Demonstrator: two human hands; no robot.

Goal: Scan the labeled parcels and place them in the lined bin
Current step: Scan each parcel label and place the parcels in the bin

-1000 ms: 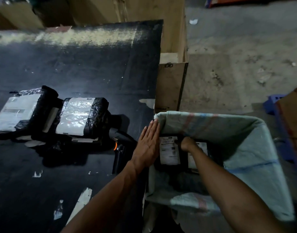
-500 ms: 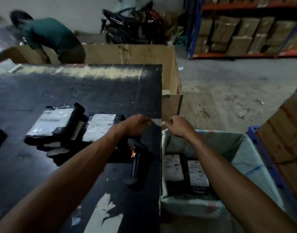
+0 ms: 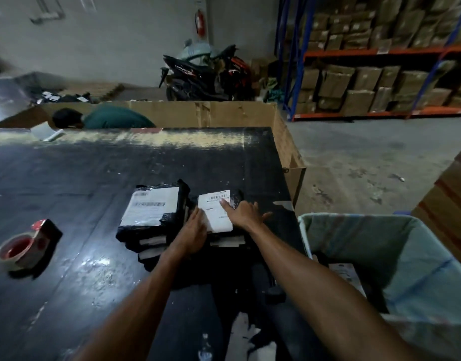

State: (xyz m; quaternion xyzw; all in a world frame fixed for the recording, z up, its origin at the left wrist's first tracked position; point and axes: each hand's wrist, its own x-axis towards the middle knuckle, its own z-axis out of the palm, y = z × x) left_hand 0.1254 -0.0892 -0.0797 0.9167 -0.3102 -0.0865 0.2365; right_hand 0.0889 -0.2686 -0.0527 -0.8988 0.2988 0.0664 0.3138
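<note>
Two stacks of black-wrapped parcels with white labels lie on the black table [image 3: 94, 183]. The left stack's top parcel [image 3: 152, 208] is untouched. My left hand [image 3: 195, 230] touches the left edge of the right stack's top parcel [image 3: 216, 214] with fairly straight fingers. My right hand [image 3: 243, 213] lies flat on that parcel's label, fingers spread. The lined bin [image 3: 396, 256] stands at the table's right side, and a labeled parcel [image 3: 345, 273] shows inside it. The scanner [image 3: 273, 287], dark, lies on the table between my forearms.
A red tape dispenser [image 3: 26, 246] sits at the table's left. A large cardboard crate [image 3: 198, 114] stands behind the table, with a person in a green shirt [image 3: 114, 119] bent beside it. Beyond are a parked motorcycle [image 3: 206, 74], shelving with boxes [image 3: 380, 82], and a cardboard box [image 3: 451, 201] at right.
Both hands left the bin and moved left over the table onto the right stack's top parcel. The camera has tilted up, bringing the room into view.
</note>
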